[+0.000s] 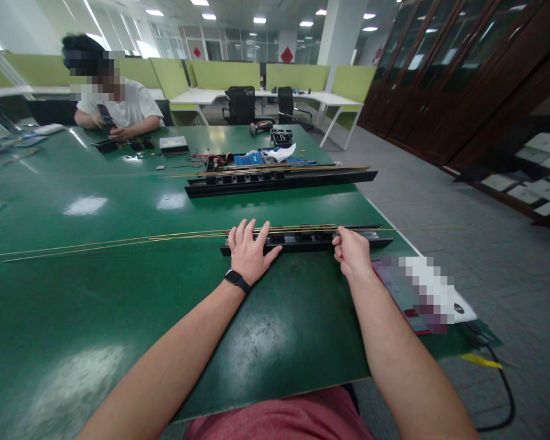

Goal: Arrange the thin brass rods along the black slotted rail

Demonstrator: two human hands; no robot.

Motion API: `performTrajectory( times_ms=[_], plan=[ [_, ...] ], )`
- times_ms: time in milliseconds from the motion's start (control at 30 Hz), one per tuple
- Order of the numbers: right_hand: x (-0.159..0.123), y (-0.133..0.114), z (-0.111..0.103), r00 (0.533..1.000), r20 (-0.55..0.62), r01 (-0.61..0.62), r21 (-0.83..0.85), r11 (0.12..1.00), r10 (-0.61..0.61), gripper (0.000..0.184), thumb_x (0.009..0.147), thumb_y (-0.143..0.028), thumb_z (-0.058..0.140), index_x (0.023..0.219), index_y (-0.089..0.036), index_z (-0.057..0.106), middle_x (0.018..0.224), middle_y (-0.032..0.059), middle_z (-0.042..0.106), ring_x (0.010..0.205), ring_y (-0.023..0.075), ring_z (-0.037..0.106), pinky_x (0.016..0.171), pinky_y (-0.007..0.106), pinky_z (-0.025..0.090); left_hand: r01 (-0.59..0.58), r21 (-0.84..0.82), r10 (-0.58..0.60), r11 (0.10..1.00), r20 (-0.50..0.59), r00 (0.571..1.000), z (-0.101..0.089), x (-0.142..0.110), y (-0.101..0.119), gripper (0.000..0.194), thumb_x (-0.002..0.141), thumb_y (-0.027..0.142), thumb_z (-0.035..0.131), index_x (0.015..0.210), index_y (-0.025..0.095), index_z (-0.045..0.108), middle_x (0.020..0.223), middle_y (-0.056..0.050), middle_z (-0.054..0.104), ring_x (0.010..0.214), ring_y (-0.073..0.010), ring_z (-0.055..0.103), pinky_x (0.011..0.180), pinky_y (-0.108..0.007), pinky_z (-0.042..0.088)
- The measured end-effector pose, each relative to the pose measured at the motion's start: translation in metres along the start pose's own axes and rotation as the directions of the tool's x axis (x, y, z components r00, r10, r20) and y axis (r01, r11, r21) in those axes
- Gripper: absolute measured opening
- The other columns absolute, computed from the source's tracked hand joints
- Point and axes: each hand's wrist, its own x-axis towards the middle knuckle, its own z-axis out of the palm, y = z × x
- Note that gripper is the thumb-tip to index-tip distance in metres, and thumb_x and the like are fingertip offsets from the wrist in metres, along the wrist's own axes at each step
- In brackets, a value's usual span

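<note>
A black channel-shaped rail [302, 247] with black blocks inside lies across the green table in front of me. Several long, thin golden rods [183, 234] run along it and reach far out past its left end; one sticks out beyond the right end. My left hand [250, 247], with a dark watch on the wrist, lies with fingers spread over the rail's left part and the rods. Near the rail's right part, my right hand [354, 250] is closed, thumb and forefinger pinching at a golden rod. How many rods are in that pinch is hidden.
A second black rail [284, 181] with more rods lies farther back, with blue packs [250, 159] behind it. A power drill [260, 128] sits at the far edge. Across the table [96, 293], a person [132, 107] handles a tool. Papers [398, 287] lie by my right forearm.
</note>
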Motion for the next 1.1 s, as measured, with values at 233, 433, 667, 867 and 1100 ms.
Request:
performTrajectory(
  times_ms=[233,433,667,867,1100],
  plan=[
    [-0.0028,0.001,0.0009,0.999,0.046,0.007,-0.016,1.0,-0.006,0.026,0.083,-0.029,0.071,0.067,-0.018,0.053,0.053,-0.0024,0.056,0.028,0.0048,0.035,0.026,0.017,0.016,0.002,-0.002,-0.002,1.0,0.003,1.0,0.0002,0.0005,0.0006,0.066,0.09,0.062,0.062,0.146,0.026,0.057,0.149,-0.018,0.052,0.146,-0.0393,0.038,0.123,-0.059,0.02],
    [0.0002,0.0008,-0.0003,1.0,0.002,0.008,0.015,1.0,-0.008,0.025,0.082,-0.028,0.073,0.069,-0.019,0.053,0.053,-0.0034,0.056,0.029,0.0046,0.036,0.027,0.016,0.018,0.008,-0.031,-0.008,1.0,0.005,1.0,-0.0004,0.0005,0.0007,0.065,0.09,0.06,0.063,0.145,0.026,0.058,0.149,-0.018,0.052,0.146,-0.0394,0.037,0.123,-0.058,0.02],
    [0.0026,0.0021,-0.0017,1.0,-0.008,0.014,-0.009,1.0,-0.014,0.025,0.082,-0.031,0.072,0.071,-0.02,0.052,0.054,-0.0027,0.058,0.029,0.0049,0.035,0.026,0.016,0.018,0.006,-0.003,-0.006,1.0,0.009,1.0,-0.0013,0.0001,0.0005,0.066,0.091,0.062,0.061,0.146,0.027,0.057,0.149,-0.017,0.052,0.146,-0.0387,0.038,0.123,-0.058,0.02],
    [-0.0028,0.0012,0.0001,0.998,0.057,0.009,-0.019,1.0,-0.008,0.031,0.08,-0.033,0.076,0.068,-0.02,0.051,0.054,-0.0022,0.058,0.029,0.0051,0.035,0.026,0.017,0.017,0.012,-0.007,-0.012,1.0,0.012,1.0,-0.0016,0.0004,0.0012,0.065,0.091,0.062,0.061,0.146,0.027,0.057,0.149,-0.017,0.052,0.147,-0.0386,0.037,0.123,-0.059,0.019],
    [-0.0015,0.0002,0.0,0.999,0.031,0.01,0.004,1.0,-0.01,0.03,0.08,-0.031,0.076,0.069,-0.02,0.05,0.054,-0.0028,0.057,0.029,0.005,0.036,0.026,0.017,0.018,0.015,-0.013,-0.015,1.0,0.019,1.0,-0.0023,0.0005,0.0015,0.065,0.09,0.061,0.062,0.145,0.027,0.058,0.15,-0.017,0.051,0.147,-0.039,0.037,0.123,-0.059,0.02]
  ],
)
